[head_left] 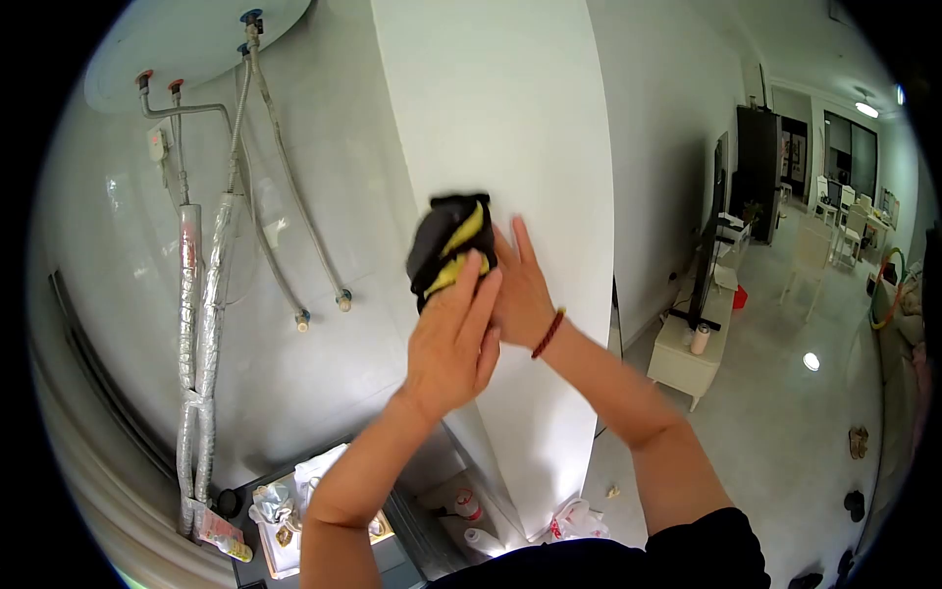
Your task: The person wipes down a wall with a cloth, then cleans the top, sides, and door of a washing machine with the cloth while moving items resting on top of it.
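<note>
A black and yellow cloth-like bundle [451,245] is against the white wall panel [510,118], near the panel's left edge. My left hand [453,339] lies over the lower part of the bundle, its fingers extended and pressed together on it. Just to the right, my right hand [520,285] touches the bundle's right side, with fingers stretched up along the panel. A dark red braided band circles my right wrist. The bundle hides part of my right hand's fingertips, so its hold there is unclear.
Silver-wrapped pipes [208,294] and hanging hoses [294,196] run down the left wall below a white tank [186,44]. Low down are a dark cabinet with papers [285,550], a bottle [483,542] and a plastic bag [579,520]. A TV stand [687,358] is at right.
</note>
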Available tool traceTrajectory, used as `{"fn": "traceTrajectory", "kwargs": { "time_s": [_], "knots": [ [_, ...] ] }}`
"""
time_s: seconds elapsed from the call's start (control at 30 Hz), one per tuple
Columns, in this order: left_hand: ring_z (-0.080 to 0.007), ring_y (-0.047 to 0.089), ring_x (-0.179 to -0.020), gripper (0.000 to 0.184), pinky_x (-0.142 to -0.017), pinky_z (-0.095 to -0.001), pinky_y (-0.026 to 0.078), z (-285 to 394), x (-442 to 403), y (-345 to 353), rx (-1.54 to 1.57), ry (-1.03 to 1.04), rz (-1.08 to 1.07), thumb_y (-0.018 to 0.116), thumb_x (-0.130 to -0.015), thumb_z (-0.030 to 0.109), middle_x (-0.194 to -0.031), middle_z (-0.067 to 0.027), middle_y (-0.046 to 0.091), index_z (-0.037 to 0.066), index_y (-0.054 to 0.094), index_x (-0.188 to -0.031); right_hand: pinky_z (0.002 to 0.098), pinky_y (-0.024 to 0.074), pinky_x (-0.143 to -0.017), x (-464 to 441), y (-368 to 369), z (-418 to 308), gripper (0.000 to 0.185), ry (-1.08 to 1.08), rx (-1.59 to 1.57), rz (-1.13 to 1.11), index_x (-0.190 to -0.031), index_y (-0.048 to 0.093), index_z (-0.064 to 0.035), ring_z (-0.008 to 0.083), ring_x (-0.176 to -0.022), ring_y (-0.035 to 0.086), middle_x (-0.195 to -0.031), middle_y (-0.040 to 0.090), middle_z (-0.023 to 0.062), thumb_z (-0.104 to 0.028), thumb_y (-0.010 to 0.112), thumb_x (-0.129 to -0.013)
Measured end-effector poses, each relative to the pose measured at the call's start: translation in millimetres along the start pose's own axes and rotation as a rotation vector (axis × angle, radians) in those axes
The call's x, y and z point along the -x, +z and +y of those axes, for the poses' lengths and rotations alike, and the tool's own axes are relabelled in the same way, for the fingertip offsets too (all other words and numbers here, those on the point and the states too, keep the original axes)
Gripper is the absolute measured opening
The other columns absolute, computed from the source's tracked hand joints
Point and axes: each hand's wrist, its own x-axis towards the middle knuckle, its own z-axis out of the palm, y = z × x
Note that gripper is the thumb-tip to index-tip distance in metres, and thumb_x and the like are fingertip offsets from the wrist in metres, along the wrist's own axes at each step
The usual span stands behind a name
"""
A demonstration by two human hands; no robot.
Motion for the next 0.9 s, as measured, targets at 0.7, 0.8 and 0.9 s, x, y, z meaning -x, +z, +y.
{"fn": "traceTrajectory", "kwargs": {
  "time_s": [0.7,0.8,0.9],
  "knots": [
    [-0.0313,0.053,-0.108,0.051,-0.096,-0.0394,0.046,-18,-105,65,-0.570,0.016,-0.050,0.069,-0.078,0.013,-0.139,-0.0120,0.052,0.009,0.061,-0.128,0.0562,0.0254,-0.113,-26,-20,127,0.066,0.371,0.239,0.281,-0.145,0.039,0.0006,0.0441,-0.133,0.039,-0.146,0.045,0.0203,-0.037,0.057,-0.093],
    [-0.0280,0.054,-0.100,0.045,-0.092,-0.0373,0.047,6,-38,113,-0.445,0.031,-0.209,0.063,-0.080,0.008,-0.137,-0.0137,0.054,0.001,0.062,-0.124,0.0555,0.0275,-0.111,73,-8,98,0.075,0.527,0.155,0.131,-0.149,0.027,0.0071,0.0444,-0.122,0.045,-0.155,0.029,0.0244,-0.030,0.058,-0.091],
    [-0.0265,0.054,-0.096,0.041,-0.089,-0.0371,0.048,41,41,142,-0.269,0.050,-0.332,0.061,-0.079,0.007,-0.136,-0.0149,0.055,-0.002,0.063,-0.119,0.0545,0.0286,-0.109,193,16,54,0.077,0.685,-0.007,-0.066,-0.144,0.028,0.0161,0.0469,-0.113,0.046,-0.155,0.023,0.0314,-0.023,0.061,-0.086]
  ]
}}
